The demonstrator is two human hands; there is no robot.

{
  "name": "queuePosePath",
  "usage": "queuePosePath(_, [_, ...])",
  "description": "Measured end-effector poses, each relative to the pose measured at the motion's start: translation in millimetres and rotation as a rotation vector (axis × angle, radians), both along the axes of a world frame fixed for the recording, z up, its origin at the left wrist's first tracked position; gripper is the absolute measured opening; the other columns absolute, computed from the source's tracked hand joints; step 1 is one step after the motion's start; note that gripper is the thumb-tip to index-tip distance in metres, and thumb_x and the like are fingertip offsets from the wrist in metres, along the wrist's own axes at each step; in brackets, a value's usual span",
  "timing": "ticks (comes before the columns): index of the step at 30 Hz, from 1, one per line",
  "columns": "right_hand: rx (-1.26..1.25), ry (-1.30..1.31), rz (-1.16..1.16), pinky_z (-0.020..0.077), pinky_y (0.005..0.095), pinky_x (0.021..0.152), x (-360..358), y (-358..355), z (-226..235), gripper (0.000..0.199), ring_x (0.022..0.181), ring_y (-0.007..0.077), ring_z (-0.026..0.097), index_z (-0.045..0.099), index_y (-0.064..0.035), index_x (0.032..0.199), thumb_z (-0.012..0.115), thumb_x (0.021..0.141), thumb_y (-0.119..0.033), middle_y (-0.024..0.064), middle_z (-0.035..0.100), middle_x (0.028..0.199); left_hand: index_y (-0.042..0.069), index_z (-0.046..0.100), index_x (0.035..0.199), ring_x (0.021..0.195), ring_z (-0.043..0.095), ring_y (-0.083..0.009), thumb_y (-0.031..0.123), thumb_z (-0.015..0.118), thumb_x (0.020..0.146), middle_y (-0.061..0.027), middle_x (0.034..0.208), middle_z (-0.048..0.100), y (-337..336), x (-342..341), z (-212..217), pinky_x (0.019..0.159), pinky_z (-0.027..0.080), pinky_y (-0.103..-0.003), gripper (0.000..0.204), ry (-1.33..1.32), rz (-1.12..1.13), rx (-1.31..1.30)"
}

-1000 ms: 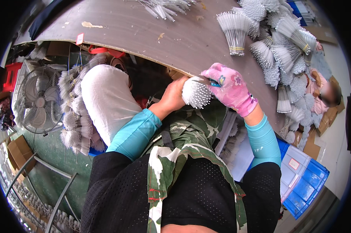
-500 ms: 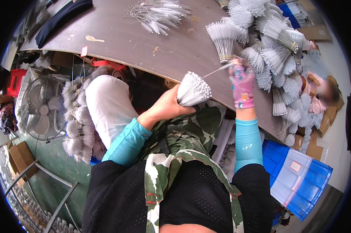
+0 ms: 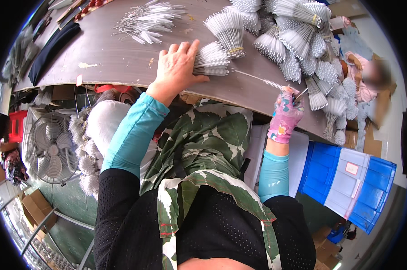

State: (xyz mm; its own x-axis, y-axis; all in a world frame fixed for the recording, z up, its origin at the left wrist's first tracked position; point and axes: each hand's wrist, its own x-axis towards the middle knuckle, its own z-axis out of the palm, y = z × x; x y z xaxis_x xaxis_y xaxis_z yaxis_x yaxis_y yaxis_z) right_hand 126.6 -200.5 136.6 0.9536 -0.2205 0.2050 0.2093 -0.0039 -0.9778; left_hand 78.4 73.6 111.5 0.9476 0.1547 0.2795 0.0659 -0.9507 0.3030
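Note:
A bundle of white tube brushes (image 3: pixel 211 59) lies on the brown table near its front edge. My bare left hand (image 3: pixel 176 67) rests against the bundle's left end, fingers stretched out, thumb and forefinger on either side. To the right, my right hand (image 3: pixel 284 114), in a pink flowered glove, is closed on a single thin tube brush (image 3: pixel 271 83), its wire pointing left toward the bundle. A thin metal piece (image 3: pixel 302 93) sticks out at the same fingers; its kind cannot be made out. Just behind stands a tied bundle of brushes (image 3: pixel 228 33).
Loose tube brushes (image 3: pixel 149 20) lie farther back on the table (image 3: pixel 113 56). A large heap of tied bundles (image 3: pixel 298 36) covers its right side. Blue and white crates (image 3: pixel 347 180) stand at my right, a fan (image 3: pixel 52 146) at my left. Another person (image 3: pixel 359 74) is beyond the heap.
My left hand has carried the bundle forward from above my lap onto the table, and its fingers have straightened. My right hand has come lower and nearer me, with the single brush showing clear.

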Motion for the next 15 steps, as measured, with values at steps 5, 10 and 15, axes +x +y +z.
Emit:
queuePosePath(5, [-0.156,-0.144,0.204,0.0489,0.0222,0.071,-38,21,21,0.011,0.075,0.0079,0.055,0.054,-0.0028,0.089,0.064,0.085,-0.004,0.0014,0.058,0.083,0.007,0.035,0.137,0.116,0.045,-0.0305,0.035,0.08,0.063,-0.0131,0.127,0.047,-19,-28,17,0.096,0.036,-0.044,0.09,-0.266,-0.063,-0.082])
queuePosePath(10, [-0.035,0.346,0.433,0.0469,0.0188,0.065,-73,46,19,0.012,0.073,0.0063,0.057,0.06,-0.0031,0.092,0.067,0.082,-0.003,0.0008,0.061,0.087,0.002,0.049,0.121,0.096,0.058,-0.0223,0.012,0.068,0.081,-0.012,0.101,0.061,-72,-80,32,0.086,0.045,-0.034,0.045,-0.167,-0.306,-0.808])
queuePosePath(15, [-0.2,0.389,0.644,0.0406,0.0161,0.053,-80,56,8,0.018,0.061,0.0041,0.052,0.06,-0.0036,0.096,0.062,0.09,-0.02,-0.0012,0.058,0.079,0.005,0.054,0.109,0.073,0.05,-0.0041,0.01,0.057,0.092,0.0008,0.084,0.058,-77,-104,-11,0.067,0.042,-0.019,0.019,0.088,-0.159,-1.722])
